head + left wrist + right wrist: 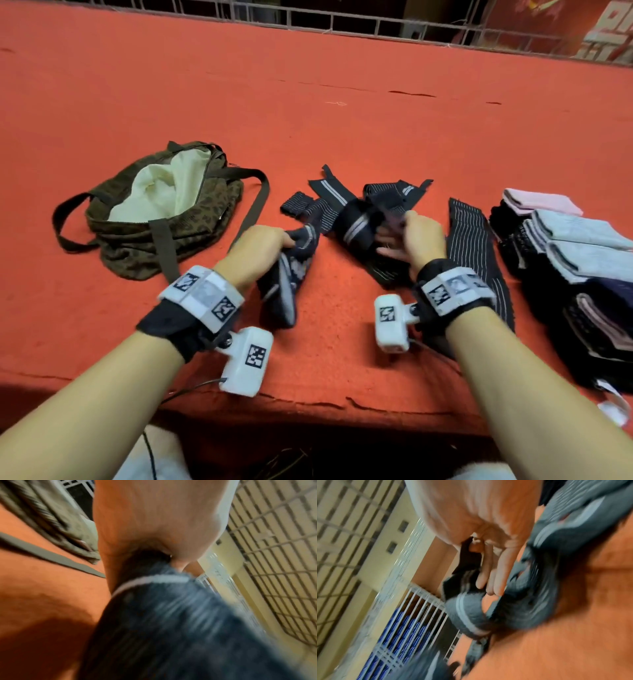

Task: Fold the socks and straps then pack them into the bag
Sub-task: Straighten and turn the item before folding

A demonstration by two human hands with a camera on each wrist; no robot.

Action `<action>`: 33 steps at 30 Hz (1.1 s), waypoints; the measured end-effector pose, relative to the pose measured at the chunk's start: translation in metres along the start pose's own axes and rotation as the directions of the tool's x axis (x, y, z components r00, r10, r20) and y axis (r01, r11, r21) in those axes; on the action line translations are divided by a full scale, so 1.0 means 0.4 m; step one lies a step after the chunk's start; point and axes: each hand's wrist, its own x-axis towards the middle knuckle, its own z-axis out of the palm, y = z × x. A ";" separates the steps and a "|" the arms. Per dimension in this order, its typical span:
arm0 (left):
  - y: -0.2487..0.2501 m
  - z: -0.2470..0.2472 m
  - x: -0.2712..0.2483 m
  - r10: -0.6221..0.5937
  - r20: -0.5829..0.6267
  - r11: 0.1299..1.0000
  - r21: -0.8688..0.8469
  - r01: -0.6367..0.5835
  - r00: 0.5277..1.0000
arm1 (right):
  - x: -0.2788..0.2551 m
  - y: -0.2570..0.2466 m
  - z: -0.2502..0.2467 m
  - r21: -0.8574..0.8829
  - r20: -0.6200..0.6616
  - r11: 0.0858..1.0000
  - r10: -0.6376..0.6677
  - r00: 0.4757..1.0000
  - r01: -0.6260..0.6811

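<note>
From where I stand, the person's left hand (pixel 255 248) is clenched round one end of a dark strap with pale stripes (pixel 287 274), at about 7 o'clock on the red cloth-covered table (pixel 308 102). That strap droops from the fist down toward the near edge. In the left wrist view the same strap (pixel 171 615) comes out of the fist as a blurred dark band with one white line across it.

The right hand (pixel 416 240) sits at roughly 5 o'clock. Its thumb and forefinger pinch a second dark strap with a grey band (pixel 356 226), while the other fingers (pixel 500 574) lie out nearly straight along the fabric. That strap belongs to a tangle of straps in the middle of the table, with loose ends fanning out toward 12 o'clock.

Just right of the right hand lies a long pinstriped strap (pixel 476 253), flat and running toward the near edge. Farther out at 3 o'clock is a heap of folded socks (pixel 575 260), grey and pink ones on top of darker ones.

The bag (pixel 154 219), olive with a leopard-like print, rests at 9 o'clock, well apart from the socks. Its mouth gapes open, showing a pale lining, and its dark handles lie slack on the cloth.
</note>
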 end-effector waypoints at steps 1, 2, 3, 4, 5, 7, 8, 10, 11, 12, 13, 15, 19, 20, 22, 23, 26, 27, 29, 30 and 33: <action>-0.003 -0.021 -0.004 -0.049 -0.057 0.992 -0.120 0.042 0.997 | 0.005 -0.003 -0.024 0.000 -0.039 1.000 -0.008 0.999 0.008; -0.013 -0.040 0.003 -0.082 -0.081 0.968 -0.243 0.060 0.993 | 0.016 -0.001 -0.041 -0.045 -0.058 0.999 -0.032 0.998 0.029; -0.021 -0.048 0.001 -0.100 -0.041 0.933 -0.351 0.080 0.994 | 0.008 0.003 -0.044 -0.146 -0.044 0.988 -0.059 0.997 0.052; -0.019 -0.051 -0.006 -0.099 0.015 0.896 -0.433 0.096 0.995 | 0.001 0.008 -0.035 -0.248 -0.003 0.965 -0.082 0.997 0.079; -0.013 -0.041 -0.014 -0.062 0.078 0.880 -0.466 0.091 0.995 | -0.017 0.015 -0.025 -0.360 0.023 0.927 -0.100 0.995 0.102; 0.006 -0.007 -0.033 0.035 0.130 0.843 -0.536 0.041 0.991 | -0.045 0.025 -0.010 -0.522 0.023 0.838 -0.169 0.985 0.157; 0.010 0.008 -0.040 0.069 0.121 0.812 -0.583 0.014 0.990 | -0.055 0.028 -0.004 -0.548 0.049 0.817 -0.183 0.982 0.180; 0.016 0.033 -0.059 0.110 0.097 0.721 -0.693 -0.012 0.989 | -0.090 0.029 0.012 -0.475 0.237 0.865 -0.048 0.970 0.159; 0.022 0.045 -0.072 0.125 0.104 0.669 -0.744 -0.006 0.987 | -0.105 0.031 0.018 -0.374 0.357 0.920 0.030 0.933 0.113; 0.020 0.051 -0.082 0.130 0.123 0.617 -0.787 0.017 0.984 | -0.126 0.029 0.025 -0.218 0.439 0.974 0.046 0.897 0.057; 0.025 0.057 -0.098 0.136 0.170 0.576 -0.815 0.062 0.976 | -0.139 0.029 0.023 -0.075 0.467 0.997 0.038 0.883 -0.003; 0.024 0.052 -0.118 0.131 0.293 0.573 -0.802 0.169 0.947 | -0.143 0.037 0.009 0.064 0.427 0.998 -0.042 0.903 0.016; -0.004 0.010 -0.111 0.016 0.393 0.942 -0.316 0.118 0.920 | -0.140 0.085 -0.030 0.077 0.428 0.994 -0.100 0.898 0.074; -0.018 0.009 -0.099 -0.011 0.401 0.977 -0.191 0.096 0.916 | -0.145 0.096 -0.033 0.080 0.430 0.996 -0.073 0.900 0.042; -0.051 0.016 -0.074 -0.078 0.420 0.978 -0.142 0.151 0.904 | -0.150 0.113 -0.031 0.067 0.431 0.997 -0.005 0.902 -0.027; -0.063 0.023 -0.066 -0.107 0.436 0.964 -0.175 0.201 0.893 | -0.148 0.117 -0.028 0.046 0.426 0.998 0.025 0.904 -0.049; -0.091 0.039 -0.051 -0.145 0.482 0.935 -0.219 0.280 0.864 | -0.128 0.129 -0.027 0.005 0.432 0.995 0.091 0.897 -0.104; -0.099 0.045 -0.045 -0.142 0.482 0.935 -0.222 0.278 0.865 | -0.120 0.133 -0.029 0.007 0.451 0.992 0.108 0.886 -0.124; -0.111 0.053 -0.035 -0.138 0.458 0.927 -0.253 0.277 0.878 | -0.105 0.145 -0.034 0.004 0.473 0.990 0.123 0.873 -0.142; -0.113 0.052 -0.032 -0.143 0.439 0.916 -0.281 0.287 0.887 | -0.100 0.149 -0.034 0.005 0.470 0.990 0.124 0.874 -0.143; -0.116 0.046 -0.010 -0.206 0.404 0.846 -0.385 0.369 0.891 | -0.094 0.163 -0.027 0.034 0.424 0.990 0.109 0.899 -0.136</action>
